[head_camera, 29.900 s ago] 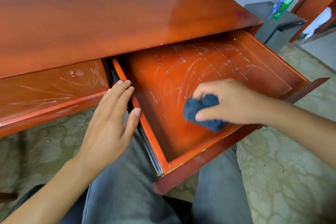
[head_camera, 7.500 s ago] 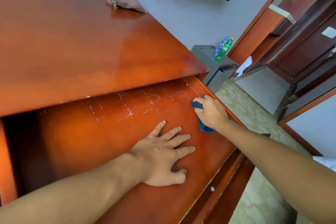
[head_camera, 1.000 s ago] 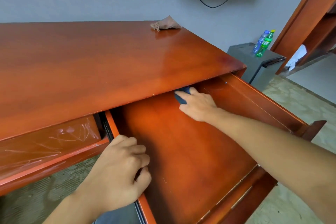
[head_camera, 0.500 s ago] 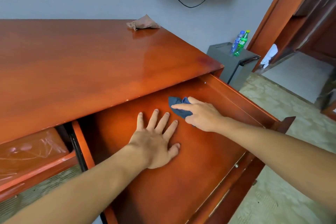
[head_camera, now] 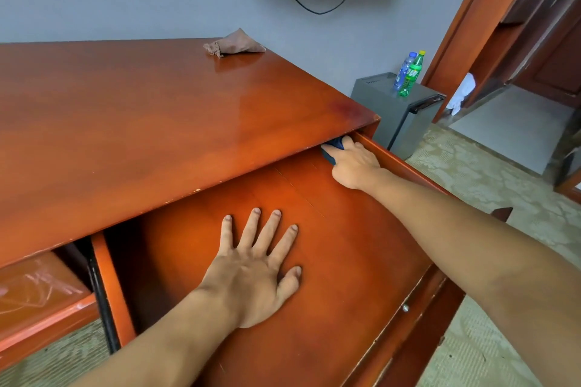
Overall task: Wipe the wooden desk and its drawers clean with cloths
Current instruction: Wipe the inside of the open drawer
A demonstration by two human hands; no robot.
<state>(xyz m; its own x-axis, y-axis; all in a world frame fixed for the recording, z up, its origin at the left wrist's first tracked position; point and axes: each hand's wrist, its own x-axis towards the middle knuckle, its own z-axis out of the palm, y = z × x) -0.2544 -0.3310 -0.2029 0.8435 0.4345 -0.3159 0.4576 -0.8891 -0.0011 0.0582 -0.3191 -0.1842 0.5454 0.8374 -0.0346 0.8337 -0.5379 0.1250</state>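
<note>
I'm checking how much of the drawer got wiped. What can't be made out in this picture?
- Head view: the back of the open drawer, hidden under the desk top.
- Most of the blue cloth, covered by the right hand and the desk edge.
- The left drawer, cut off by the frame's left edge.
- Bottle labels, too small.

My blue cloth is mostly hidden beneath my right hand and the desk top's edge.

Glossy lacquered wooden desk, smooth drawer, crumpled brown cloth
</note>
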